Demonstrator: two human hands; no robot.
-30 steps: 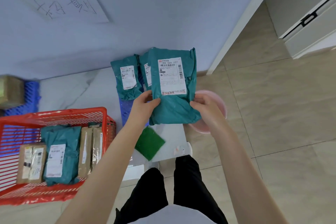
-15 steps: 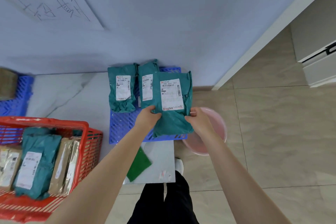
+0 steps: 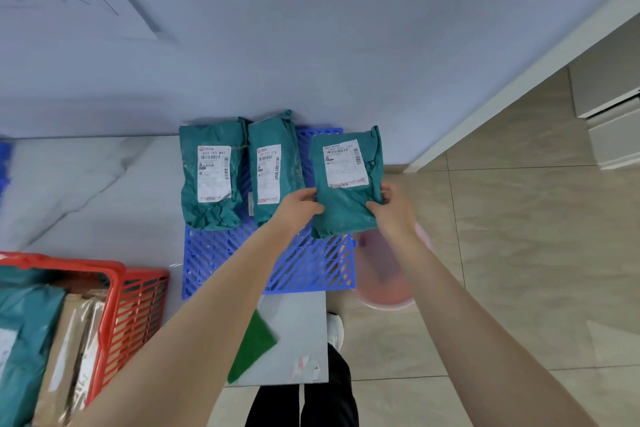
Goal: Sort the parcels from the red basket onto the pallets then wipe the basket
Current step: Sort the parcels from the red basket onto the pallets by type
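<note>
parcel-sorting room: blue pallet [image 3: 311, 263], labelled parcels [image 3: 211, 177]

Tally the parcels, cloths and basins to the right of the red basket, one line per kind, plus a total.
Teal parcels: 3. The left parcel and the middle parcel lie on the blue pallet; the left hand and the right hand grip the right parcel.
Green cloth: 1
Pink basin: 1
Total: 5
</note>
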